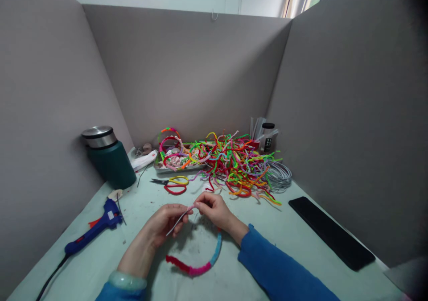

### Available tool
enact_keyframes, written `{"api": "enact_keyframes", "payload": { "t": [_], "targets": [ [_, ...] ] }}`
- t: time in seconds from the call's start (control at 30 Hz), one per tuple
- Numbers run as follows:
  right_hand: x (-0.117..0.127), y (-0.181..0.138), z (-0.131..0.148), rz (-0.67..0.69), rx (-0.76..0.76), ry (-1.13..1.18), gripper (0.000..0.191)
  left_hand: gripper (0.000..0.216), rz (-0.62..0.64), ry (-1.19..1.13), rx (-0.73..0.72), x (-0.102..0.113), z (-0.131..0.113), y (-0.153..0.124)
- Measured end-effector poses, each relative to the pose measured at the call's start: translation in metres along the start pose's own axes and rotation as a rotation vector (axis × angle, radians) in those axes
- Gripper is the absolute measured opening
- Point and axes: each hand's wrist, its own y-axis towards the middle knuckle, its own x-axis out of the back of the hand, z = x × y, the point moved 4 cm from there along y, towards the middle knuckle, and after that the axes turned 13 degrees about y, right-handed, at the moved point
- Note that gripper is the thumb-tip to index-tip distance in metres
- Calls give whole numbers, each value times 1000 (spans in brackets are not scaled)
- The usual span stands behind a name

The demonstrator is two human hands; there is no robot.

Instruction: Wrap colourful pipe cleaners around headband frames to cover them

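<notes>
A thin grey wire (175, 224) slants between my two hands, with pink pipe cleaner (190, 208) wound around its upper part. My left hand (167, 220) is closed on the wire below the pink winding. Thumb and fingertips of my right hand (214, 209) pinch the pink pipe cleaner at its top. From under my right hand a curved wrapped band (199, 270) comes down over the table, in blue, magenta and dark red sections. My right hand hides where the band and the pink part meet.
Scissors (174, 184) lie beyond my hands, before a metal tray (177, 169) and a heap of pipe cleaners (234, 158). A wire coil (280, 176) and a black slab (331, 232) are right. A blue glue gun (96, 229) and green bottle (112, 162) stand left. Grey panels (187, 78) enclose the table.
</notes>
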Motion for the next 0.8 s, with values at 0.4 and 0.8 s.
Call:
{"api": "enact_keyframes", "payload": {
  "t": [0.4, 0.8],
  "targets": [
    [0, 0, -2, -17, 2, -55, 14, 21, 5, -19, 25, -2, 2, 2],
    [8, 4, 4, -115, 17, -413, 11, 27, -574, 1081, -358, 1, -15, 2]
  ]
}}
